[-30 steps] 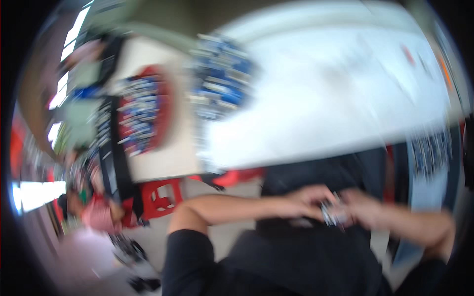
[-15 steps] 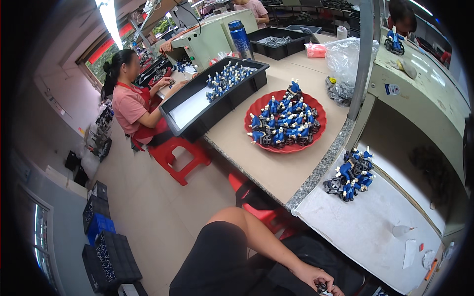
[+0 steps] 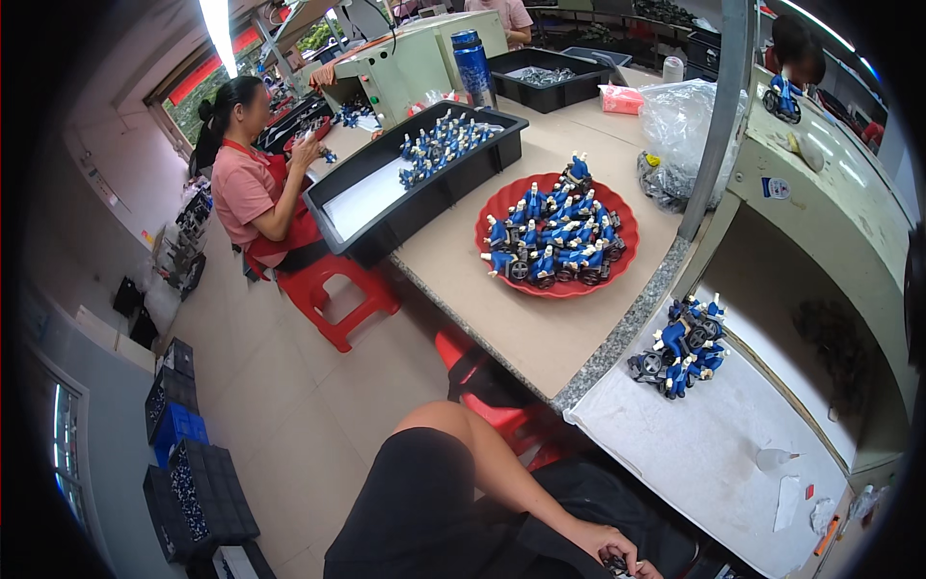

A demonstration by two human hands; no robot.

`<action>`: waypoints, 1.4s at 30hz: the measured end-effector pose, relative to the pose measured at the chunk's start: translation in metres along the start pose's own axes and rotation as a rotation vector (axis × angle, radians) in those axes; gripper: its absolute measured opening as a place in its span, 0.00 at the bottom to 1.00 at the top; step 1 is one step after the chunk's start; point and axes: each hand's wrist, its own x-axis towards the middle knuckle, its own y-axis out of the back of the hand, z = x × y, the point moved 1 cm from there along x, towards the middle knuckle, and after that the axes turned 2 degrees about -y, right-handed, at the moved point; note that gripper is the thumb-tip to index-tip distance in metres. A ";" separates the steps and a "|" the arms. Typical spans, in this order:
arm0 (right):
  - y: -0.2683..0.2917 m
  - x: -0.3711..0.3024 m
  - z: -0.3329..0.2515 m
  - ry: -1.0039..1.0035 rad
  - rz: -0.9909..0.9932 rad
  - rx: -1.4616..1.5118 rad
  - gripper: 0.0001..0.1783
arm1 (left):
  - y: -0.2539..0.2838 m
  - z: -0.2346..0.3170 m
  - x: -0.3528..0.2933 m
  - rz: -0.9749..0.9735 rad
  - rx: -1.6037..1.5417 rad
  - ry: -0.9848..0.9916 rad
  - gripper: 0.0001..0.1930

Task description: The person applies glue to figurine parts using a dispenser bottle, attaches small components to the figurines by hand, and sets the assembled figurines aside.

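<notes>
My left hand (image 3: 600,542) sits at the bottom edge over my dark lap, fingers curled on a small dark toy part (image 3: 617,562). My left forearm runs up to a bent elbow. My right hand is out of the picture. A pile of blue toy figures on wheels (image 3: 680,347) lies on the white bench top (image 3: 694,454) ahead of me. Further off, a red round tray (image 3: 526,285) on the beige table holds several more of them.
A long black tray (image 3: 386,232) with blue figures stands beyond the red one. A co-worker in a pink shirt (image 3: 253,188) sits on a red stool (image 3: 338,299) at left. A clear plastic bag (image 3: 680,121), blue bottle (image 3: 473,63) and black bin (image 3: 555,82) stand behind. Crates (image 3: 193,482) line the floor.
The view has swung up and left from a blurred look down at both hands joined on the small part. Now only my left hand shows, low in the picture.
</notes>
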 end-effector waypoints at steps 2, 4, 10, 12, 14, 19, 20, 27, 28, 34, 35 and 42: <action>-0.001 -0.001 0.000 -0.004 0.011 0.022 0.08 | 0.000 -0.006 0.000 0.006 -0.035 -0.018 0.18; 0.000 0.001 0.008 0.013 -0.006 0.065 0.08 | 0.003 -0.021 0.003 0.012 -0.001 -0.024 0.18; -0.002 0.000 0.007 0.007 0.023 0.041 0.08 | 0.007 -0.025 -0.006 0.023 0.088 0.040 0.20; -0.001 0.001 0.011 0.009 0.017 0.060 0.08 | 0.007 -0.026 -0.007 0.029 0.099 0.058 0.20; 0.001 0.002 0.015 0.012 0.012 0.082 0.09 | 0.007 -0.026 -0.007 0.024 0.096 0.051 0.20; 0.004 0.004 0.022 0.055 -0.016 0.070 0.09 | 0.001 -0.009 -0.002 -0.025 -0.034 0.074 0.23; 0.004 0.006 0.023 0.048 -0.013 0.064 0.09 | 0.002 -0.008 -0.003 -0.012 -0.053 0.051 0.20; 0.013 0.007 0.031 0.032 -0.006 0.088 0.11 | 0.004 -0.017 0.003 -0.019 -0.029 0.049 0.23; 0.013 0.007 0.029 0.040 -0.008 0.078 0.11 | 0.005 -0.019 0.003 -0.018 -0.033 0.048 0.23; 0.015 0.008 0.031 -0.019 0.006 0.071 0.12 | 0.009 -0.025 0.004 -0.038 -0.059 0.019 0.23; 0.014 0.008 0.031 -0.012 0.005 0.062 0.11 | 0.009 -0.025 0.004 -0.048 -0.054 0.034 0.23; 0.017 0.007 0.032 0.073 -0.010 0.073 0.11 | 0.008 -0.016 0.007 -0.049 0.026 0.043 0.23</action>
